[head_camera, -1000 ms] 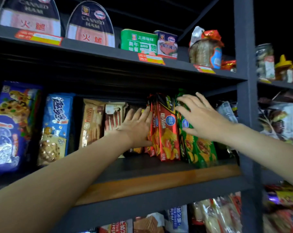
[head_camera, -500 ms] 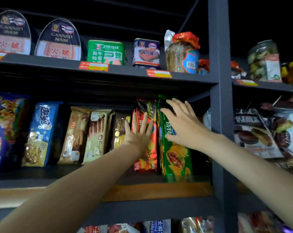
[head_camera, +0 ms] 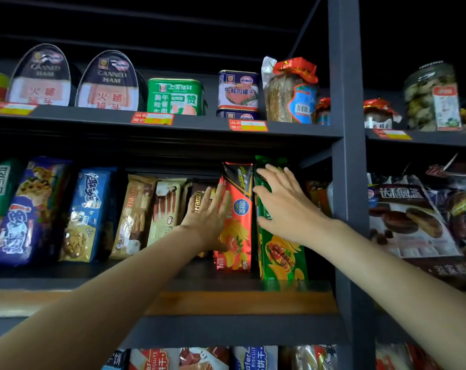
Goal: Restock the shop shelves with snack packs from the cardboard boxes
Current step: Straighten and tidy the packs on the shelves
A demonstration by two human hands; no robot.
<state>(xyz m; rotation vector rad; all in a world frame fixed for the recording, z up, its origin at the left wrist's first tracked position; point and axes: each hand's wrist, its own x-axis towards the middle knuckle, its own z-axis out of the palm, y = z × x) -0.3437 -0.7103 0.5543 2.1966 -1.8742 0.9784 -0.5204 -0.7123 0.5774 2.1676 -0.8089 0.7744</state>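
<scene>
The red snack pack [head_camera: 237, 217] stands upright on the middle shelf [head_camera: 239, 303], just beside the green snack pack [head_camera: 280, 252], which stands at the row's right end near the dark upright post [head_camera: 346, 209]. The left hand [head_camera: 209, 217] lies with flat, straight fingers against the red pack's left face; the right hand [head_camera: 282, 204] spreads its fingers over the green pack's upper front. Neither grip closes round anything: both are open, pressing only.

The step in hand looks like squaring the newly placed packs into line. Next, I judge, a gentle push back and together, then a reach for more stock; no cardboard box shows here.

Compared with a second ago, the two packs stand straighter and closer to the post, and the left hand has moved from the brown biscuit packs [head_camera: 170, 209] onto the red pack.
</scene>
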